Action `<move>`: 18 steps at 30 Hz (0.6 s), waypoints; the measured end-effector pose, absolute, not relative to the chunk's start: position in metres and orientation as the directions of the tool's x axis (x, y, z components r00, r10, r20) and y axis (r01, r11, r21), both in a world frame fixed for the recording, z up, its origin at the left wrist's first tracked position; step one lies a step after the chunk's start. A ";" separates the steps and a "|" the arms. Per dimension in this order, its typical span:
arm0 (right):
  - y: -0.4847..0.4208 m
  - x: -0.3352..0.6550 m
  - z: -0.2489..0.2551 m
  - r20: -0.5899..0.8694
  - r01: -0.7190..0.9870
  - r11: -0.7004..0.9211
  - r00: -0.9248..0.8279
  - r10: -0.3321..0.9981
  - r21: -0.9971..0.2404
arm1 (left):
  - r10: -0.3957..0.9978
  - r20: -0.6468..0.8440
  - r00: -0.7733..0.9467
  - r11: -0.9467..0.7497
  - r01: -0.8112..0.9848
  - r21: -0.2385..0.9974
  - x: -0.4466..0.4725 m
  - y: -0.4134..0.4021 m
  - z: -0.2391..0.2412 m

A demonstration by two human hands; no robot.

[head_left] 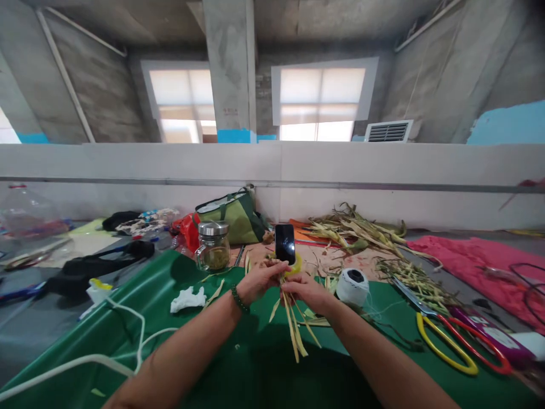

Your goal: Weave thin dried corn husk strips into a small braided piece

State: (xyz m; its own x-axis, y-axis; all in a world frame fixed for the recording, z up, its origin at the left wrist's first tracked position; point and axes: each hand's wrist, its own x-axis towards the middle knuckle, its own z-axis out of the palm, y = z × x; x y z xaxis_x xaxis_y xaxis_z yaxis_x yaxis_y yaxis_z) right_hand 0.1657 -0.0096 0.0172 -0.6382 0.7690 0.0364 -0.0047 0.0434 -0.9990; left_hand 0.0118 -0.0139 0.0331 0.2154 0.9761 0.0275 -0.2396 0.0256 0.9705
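Note:
Both hands meet at the middle of the green cloth. My left hand [260, 280] is closed in a pinch on the top of a bundle of pale dried leaf strips [293, 329]. Close beside it, my right hand [307, 291] also grips the strips, which hang down toward me with loose ends fanned out. Just beyond the fingers stands a black phone [285, 244], with a yellow ring-like thing [297, 264] at its lower right; the fingers partly cover that area. A white spool of thread [352, 287] is to the right of my right hand.
Scissors [447, 335] with yellow and red handles lie at the right, near dried stalks [413, 284]. A glass mug [213, 247], crumpled tissue [188, 299] and white cable [140, 329] are on the left. Behind are a green bag [234, 216] and dried husks [353, 227].

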 end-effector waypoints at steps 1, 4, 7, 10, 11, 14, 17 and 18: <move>-0.007 0.168 0.013 0.038 0.007 0.056 -0.644 0.764 -0.998 | 0.977 0.035 0.209 0.020 -0.256 0.967 0.011 -0.010 0.028; 0.005 0.184 0.010 -0.032 0.095 0.041 -0.660 0.751 -0.995 | 0.984 0.034 0.173 0.000 -0.193 0.981 0.002 0.001 0.016; 0.015 0.205 0.015 -0.167 0.243 0.030 -0.744 0.647 -0.970 | 0.992 0.053 0.118 -0.037 -0.132 0.991 -0.011 0.006 0.016; 0.020 0.217 0.022 -0.184 0.378 0.188 -0.754 0.630 -0.906 | 0.919 0.391 0.060 -0.395 0.096 0.914 -0.020 0.003 0.027; 0.020 0.219 0.023 -0.192 0.432 0.273 -0.768 0.611 -0.860 | 0.893 0.419 0.166 -0.442 0.144 0.885 -0.022 0.000 0.030; 0.018 0.220 0.025 -0.213 0.503 0.486 -0.819 0.533 -0.715 | 0.817 0.304 0.490 -0.402 0.105 0.909 -0.024 -0.005 0.037; 0.012 0.215 0.027 -0.166 0.501 0.624 -0.841 0.515 -0.600 | 0.833 0.159 0.530 -0.262 0.125 0.957 -0.022 -0.009 0.034; 0.010 0.213 0.028 -0.114 0.507 0.671 -0.835 0.539 -0.541 | 0.826 0.082 0.558 -0.220 0.186 0.958 -0.021 -0.010 0.032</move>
